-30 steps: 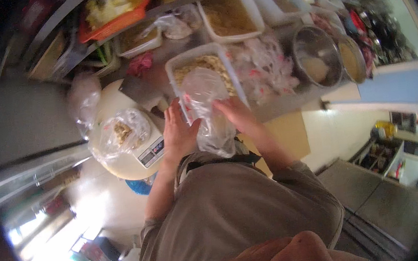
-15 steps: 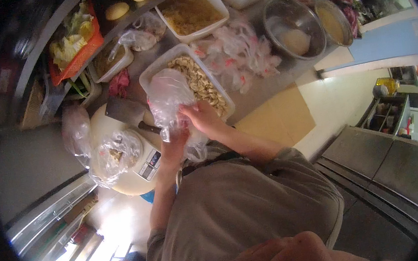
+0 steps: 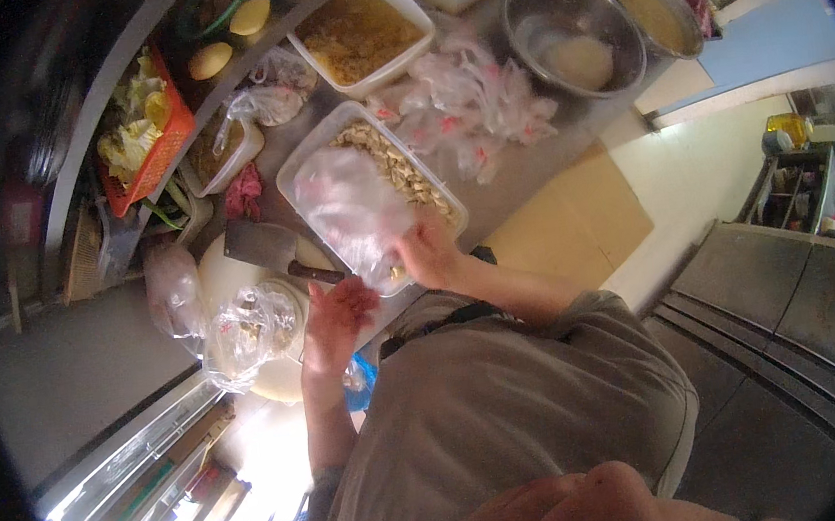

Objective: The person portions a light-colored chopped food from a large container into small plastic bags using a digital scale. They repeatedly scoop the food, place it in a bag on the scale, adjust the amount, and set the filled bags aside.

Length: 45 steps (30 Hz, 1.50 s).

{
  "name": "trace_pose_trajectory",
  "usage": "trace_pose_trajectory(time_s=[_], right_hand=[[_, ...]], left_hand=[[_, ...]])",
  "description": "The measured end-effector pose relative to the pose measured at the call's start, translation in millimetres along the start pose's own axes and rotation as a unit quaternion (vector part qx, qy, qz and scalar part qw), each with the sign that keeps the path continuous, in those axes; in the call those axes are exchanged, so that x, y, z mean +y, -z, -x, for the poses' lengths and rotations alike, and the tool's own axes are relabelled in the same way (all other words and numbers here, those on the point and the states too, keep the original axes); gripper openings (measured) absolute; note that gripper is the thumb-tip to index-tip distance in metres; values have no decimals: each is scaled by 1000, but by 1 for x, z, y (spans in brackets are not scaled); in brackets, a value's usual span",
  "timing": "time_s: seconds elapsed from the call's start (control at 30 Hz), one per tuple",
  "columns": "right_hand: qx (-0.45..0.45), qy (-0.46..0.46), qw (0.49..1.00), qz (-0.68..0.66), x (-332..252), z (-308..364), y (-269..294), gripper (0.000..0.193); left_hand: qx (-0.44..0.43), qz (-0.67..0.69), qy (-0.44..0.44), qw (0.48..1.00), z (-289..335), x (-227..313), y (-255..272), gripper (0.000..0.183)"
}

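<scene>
My right hand (image 3: pixel 429 251) pinches the edge of a clear plastic bag (image 3: pixel 343 199), which hangs puffed out over a white tub (image 3: pixel 286 176). Pale sliced pieces (image 3: pixel 393 167), mushroom-like, fill the tub and are partly hidden by the bag. Just left of the bag, my left hand (image 3: pixel 335 317) is held with its fingers apart and nothing in it. Close beyond that hand lies a cleaver (image 3: pixel 260 243) on a round cream-coloured board (image 3: pixel 212 270). A tied-looking clear bag (image 3: pixel 248 327) with some contents rests near the left hand, on what appears to be a scale.
Right of the tub lies a heap of plastic bags (image 3: pixel 472 99). Behind stand a tub of yellowish food (image 3: pixel 417 45) and a steel bowl (image 3: pixel 573 45). An orange basket (image 3: pixel 169 134) of leafy vegetables is at the left, and cardboard (image 3: pixel 574 215) lies at the right.
My left hand has come off the bag and moved down and left, its fingers opening. My right hand keeps the bag, which has spread lower over the tub. The whole view has shifted slightly.
</scene>
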State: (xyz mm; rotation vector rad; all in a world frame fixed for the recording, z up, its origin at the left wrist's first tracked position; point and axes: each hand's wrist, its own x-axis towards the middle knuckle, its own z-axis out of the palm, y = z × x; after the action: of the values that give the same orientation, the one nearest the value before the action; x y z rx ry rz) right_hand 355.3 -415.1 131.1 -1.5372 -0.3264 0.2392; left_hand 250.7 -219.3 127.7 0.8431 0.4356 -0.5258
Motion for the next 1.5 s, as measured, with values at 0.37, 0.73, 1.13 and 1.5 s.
trace_pose_trajectory(time_s=[0.37,0.73,1.13,1.5], right_hand=[[-414,179,813,368,-7,1,37,41],[-196,-178,676,-687,61,-21,20,45],[-22,-156,897,-413,52,-21,35,14],[-13,-152,967,-202,60,-30,51,21]], left_hand=[[114,140,-171,969,-18,40,9,41],[28,-30,-84,996,-60,-13,-35,83],[196,-532,-320,759,-22,-27,-71,76],[318,-462,-620,549,-14,-33,-51,13]])
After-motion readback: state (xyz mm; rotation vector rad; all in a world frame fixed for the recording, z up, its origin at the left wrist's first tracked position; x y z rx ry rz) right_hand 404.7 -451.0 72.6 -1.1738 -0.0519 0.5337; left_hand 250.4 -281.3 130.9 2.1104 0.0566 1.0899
